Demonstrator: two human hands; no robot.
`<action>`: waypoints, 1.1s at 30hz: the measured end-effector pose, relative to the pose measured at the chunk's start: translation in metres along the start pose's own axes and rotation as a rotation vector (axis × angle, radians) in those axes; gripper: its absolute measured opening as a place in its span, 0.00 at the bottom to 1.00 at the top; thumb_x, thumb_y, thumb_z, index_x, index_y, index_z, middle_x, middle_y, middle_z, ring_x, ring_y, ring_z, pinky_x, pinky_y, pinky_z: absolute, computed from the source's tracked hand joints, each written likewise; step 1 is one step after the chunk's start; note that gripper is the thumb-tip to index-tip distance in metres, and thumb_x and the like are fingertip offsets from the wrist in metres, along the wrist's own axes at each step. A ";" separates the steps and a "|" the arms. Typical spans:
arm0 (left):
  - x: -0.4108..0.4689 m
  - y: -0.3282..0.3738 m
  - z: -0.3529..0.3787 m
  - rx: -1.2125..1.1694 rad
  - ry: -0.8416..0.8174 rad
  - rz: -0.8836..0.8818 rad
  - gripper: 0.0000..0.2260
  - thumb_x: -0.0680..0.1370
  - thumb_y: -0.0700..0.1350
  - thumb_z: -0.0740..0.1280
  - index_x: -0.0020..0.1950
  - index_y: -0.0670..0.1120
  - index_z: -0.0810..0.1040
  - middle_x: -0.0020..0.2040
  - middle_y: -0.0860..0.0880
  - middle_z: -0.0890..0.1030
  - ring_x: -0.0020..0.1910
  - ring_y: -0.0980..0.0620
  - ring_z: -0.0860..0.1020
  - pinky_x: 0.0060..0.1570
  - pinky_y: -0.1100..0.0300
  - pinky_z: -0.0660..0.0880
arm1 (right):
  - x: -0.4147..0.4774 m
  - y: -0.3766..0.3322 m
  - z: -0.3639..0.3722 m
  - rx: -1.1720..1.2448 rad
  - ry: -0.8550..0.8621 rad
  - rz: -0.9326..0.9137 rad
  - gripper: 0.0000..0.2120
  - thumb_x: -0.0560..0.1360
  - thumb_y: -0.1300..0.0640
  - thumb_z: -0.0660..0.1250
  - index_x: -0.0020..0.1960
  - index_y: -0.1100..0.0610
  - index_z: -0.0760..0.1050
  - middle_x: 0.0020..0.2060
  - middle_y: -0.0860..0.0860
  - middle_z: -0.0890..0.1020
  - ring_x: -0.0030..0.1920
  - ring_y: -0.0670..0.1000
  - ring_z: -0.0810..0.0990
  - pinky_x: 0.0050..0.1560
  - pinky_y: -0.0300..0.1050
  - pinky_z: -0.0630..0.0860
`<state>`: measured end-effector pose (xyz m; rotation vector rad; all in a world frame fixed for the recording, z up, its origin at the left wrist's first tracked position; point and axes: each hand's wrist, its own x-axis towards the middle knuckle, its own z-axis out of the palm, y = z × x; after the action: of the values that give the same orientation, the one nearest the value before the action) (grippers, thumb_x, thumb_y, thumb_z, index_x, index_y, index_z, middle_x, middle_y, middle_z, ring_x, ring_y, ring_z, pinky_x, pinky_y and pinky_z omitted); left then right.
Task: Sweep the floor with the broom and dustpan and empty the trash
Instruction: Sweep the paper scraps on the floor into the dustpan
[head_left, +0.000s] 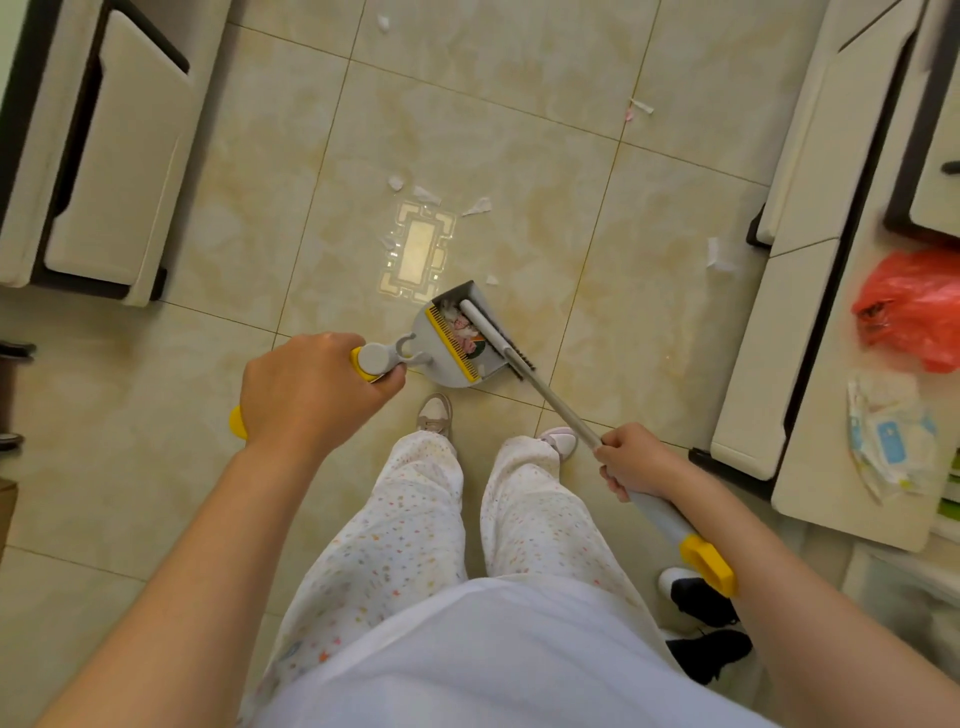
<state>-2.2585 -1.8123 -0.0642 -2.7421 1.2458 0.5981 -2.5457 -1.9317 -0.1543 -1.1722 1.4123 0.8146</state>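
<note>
On tile floor (519, 104), paper scraps (427, 195) nr dustpan (434, 358)

The room is bright, with soft, warm light all over. The shiny floor (519, 156) throws back a light as a white glare patch (418, 252) near the middle, a bit toward 11 o'clock. Shadows are faint and soft. The picture bends at the edges, so the seat (111, 156) at 9 o'clock leans. The red bag (914, 306) at 3 o'clock looks smeared.

Beige tile floor (156, 364), torn paper scraps (427, 195) scattered over it, grey dustpan (450, 377) standing on it, broom (488, 332) at its mouth
</note>
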 end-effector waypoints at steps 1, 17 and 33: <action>0.000 -0.002 0.000 -0.001 0.008 -0.003 0.20 0.72 0.63 0.65 0.32 0.47 0.77 0.25 0.51 0.74 0.27 0.47 0.73 0.27 0.64 0.64 | -0.003 0.001 -0.001 0.027 0.010 -0.004 0.12 0.78 0.60 0.57 0.38 0.62 0.72 0.28 0.56 0.74 0.29 0.55 0.71 0.33 0.45 0.71; 0.024 -0.045 -0.011 -0.061 0.027 -0.037 0.19 0.72 0.63 0.64 0.34 0.48 0.78 0.26 0.51 0.75 0.29 0.48 0.73 0.26 0.63 0.62 | 0.031 -0.092 0.038 -0.263 0.216 0.091 0.11 0.78 0.65 0.56 0.58 0.66 0.71 0.34 0.57 0.73 0.29 0.53 0.71 0.26 0.42 0.66; 0.035 -0.081 -0.015 -0.162 0.031 -0.056 0.22 0.73 0.62 0.64 0.28 0.46 0.69 0.24 0.51 0.71 0.25 0.48 0.71 0.25 0.64 0.61 | -0.007 -0.137 0.075 0.051 0.142 -0.023 0.09 0.78 0.63 0.54 0.39 0.61 0.67 0.34 0.57 0.73 0.28 0.53 0.70 0.29 0.43 0.71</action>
<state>-2.1732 -1.7870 -0.0713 -2.9170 1.1707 0.6823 -2.3935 -1.8982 -0.1448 -1.2240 1.5235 0.6863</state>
